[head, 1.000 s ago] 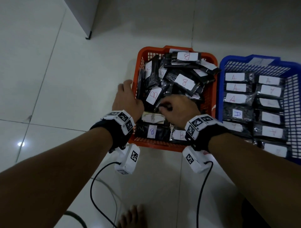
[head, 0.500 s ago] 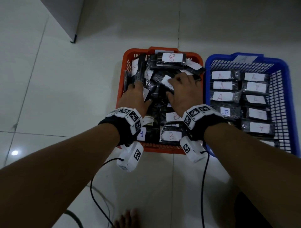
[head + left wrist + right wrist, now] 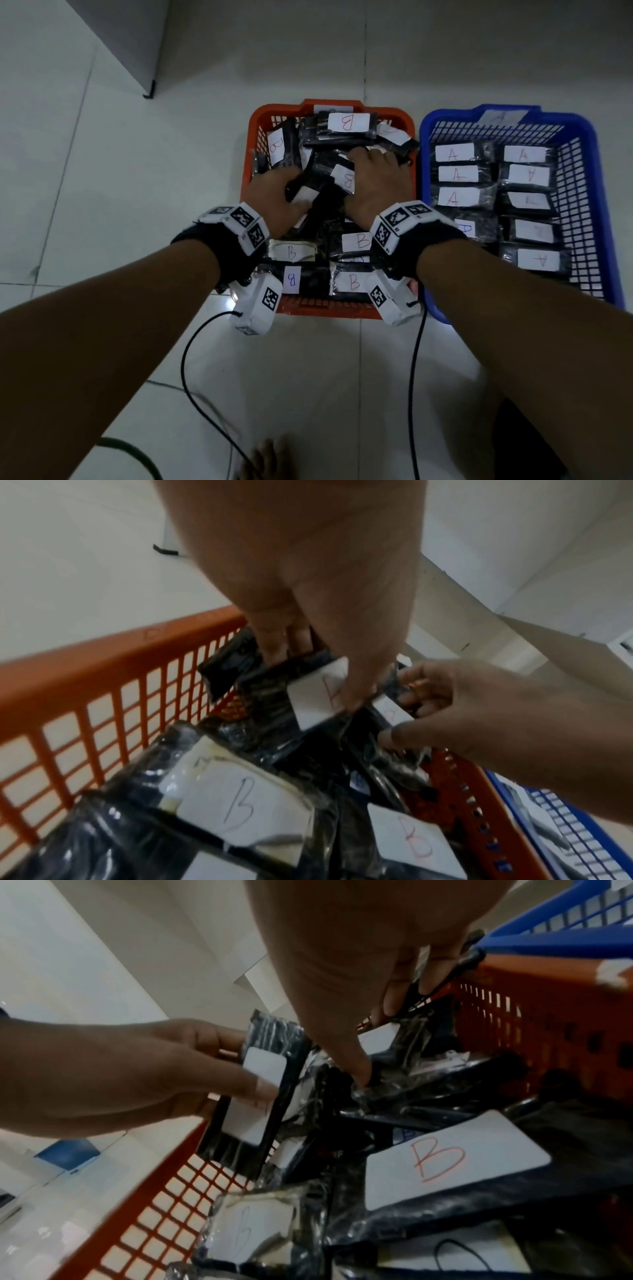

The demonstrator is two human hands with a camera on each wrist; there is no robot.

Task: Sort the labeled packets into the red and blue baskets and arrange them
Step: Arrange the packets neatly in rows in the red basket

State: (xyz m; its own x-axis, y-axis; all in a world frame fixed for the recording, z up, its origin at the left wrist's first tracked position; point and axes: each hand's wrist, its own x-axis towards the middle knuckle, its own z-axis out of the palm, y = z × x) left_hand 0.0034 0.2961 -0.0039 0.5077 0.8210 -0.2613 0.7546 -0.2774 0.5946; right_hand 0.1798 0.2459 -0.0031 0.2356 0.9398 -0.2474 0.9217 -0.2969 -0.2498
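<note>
bare forearms, no sleeves. black band [image 3: 219, 253] on left wrist, lower left of centre, topped with white blocks carrying black square tags [image 3: 244, 216]. white camera pod [image 3: 258, 305] hangs under it, one tag on its face, thin black cable [image 3: 186, 346] looping down. right wrist same: band [image 3: 424, 240], tags [image 3: 397, 216], pod [image 3: 390, 298], cable [image 3: 415, 377]. bare toes [image 3: 263, 459] at bottom centre.
</note>
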